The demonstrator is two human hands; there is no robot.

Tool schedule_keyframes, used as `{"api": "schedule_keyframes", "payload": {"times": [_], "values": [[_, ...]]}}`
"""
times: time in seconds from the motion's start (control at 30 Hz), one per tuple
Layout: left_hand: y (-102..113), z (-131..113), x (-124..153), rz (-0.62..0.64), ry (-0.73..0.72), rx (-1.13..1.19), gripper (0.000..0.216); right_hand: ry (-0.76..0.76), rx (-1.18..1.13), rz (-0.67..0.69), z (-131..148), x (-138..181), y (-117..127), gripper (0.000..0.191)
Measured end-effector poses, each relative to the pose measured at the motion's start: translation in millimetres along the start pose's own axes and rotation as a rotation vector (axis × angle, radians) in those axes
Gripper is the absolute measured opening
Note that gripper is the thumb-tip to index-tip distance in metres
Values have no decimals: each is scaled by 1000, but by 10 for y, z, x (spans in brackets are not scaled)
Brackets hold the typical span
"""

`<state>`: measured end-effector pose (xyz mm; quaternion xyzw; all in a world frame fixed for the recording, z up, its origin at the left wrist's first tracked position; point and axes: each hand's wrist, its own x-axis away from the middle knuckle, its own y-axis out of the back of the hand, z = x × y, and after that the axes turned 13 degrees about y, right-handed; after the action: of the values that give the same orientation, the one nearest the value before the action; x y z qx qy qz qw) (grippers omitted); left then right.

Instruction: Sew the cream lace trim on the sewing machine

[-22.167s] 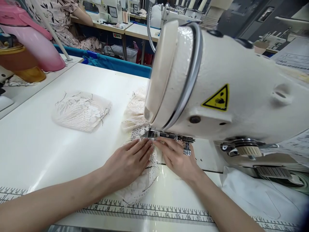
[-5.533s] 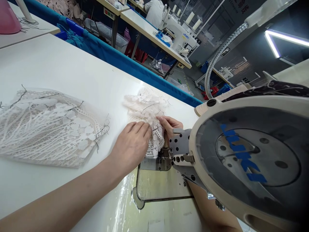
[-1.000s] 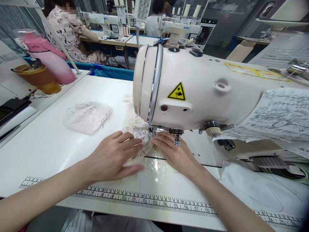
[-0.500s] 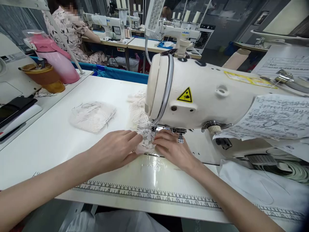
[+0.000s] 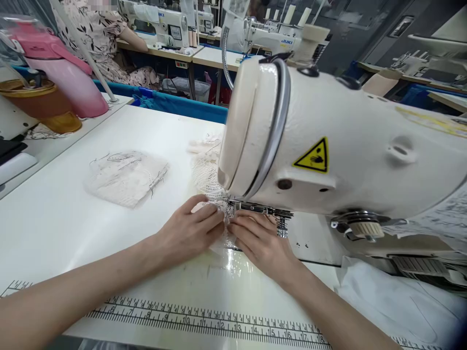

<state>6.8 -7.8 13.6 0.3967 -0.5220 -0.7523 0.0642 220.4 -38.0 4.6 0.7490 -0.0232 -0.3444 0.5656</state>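
A sewing machine (image 5: 262, 131) stands over a piece of pale lace fabric (image 5: 208, 167), part of which lies behind the needle area. My left hand (image 5: 199, 223) grips the lace just left of the presser foot, its fingers bent and close together. On the other side, my right hand (image 5: 259, 238) is pressed against the fabric by the foot, its fingertips nearly meeting those of the left. Fingers and machine head hide much of the lace between them. Farther left on the table lies a stack of pale lace pieces (image 5: 127, 177) with loose dark threads.
A printed ruler (image 5: 204, 321) runs along the front table edge. White cloth (image 5: 394, 296) lies at the right. A pink bottle (image 5: 65, 73) and an amber cup (image 5: 47, 104) stand at the left. Behind, a person (image 5: 98, 43) sits near other sewing machines (image 5: 160, 24).
The view has moved closer and lower over the machine. My left hand has shifted its grip, its index finger now raised and bent near the foot. My right hand stays beside the foot.
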Motion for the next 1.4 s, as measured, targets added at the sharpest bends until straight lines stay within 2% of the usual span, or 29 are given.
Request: {"api": "schedule_keyframes", "payload": {"times": [0.23, 0.53, 0.77, 1.07, 1.4], "values": [[-93, -2, 30, 169, 65, 131, 37, 6, -44, 37, -18, 18, -39, 26], [-80, 22, 35, 255, 110, 185, 46, -24, -40, 67, -2, 8, -72, 30], [-87, 20, 30, 268, 108, 170, 47, -31, -55, 50, -23, 29, -107, 24], [-69, -15, 28, 292, 120, 172, 46, -90, 7, -14, -26, 18, -10, 20], [-101, -23, -11, 285, 143, 133, 41, -155, 79, -40, -37, 36, -28, 23]]}}
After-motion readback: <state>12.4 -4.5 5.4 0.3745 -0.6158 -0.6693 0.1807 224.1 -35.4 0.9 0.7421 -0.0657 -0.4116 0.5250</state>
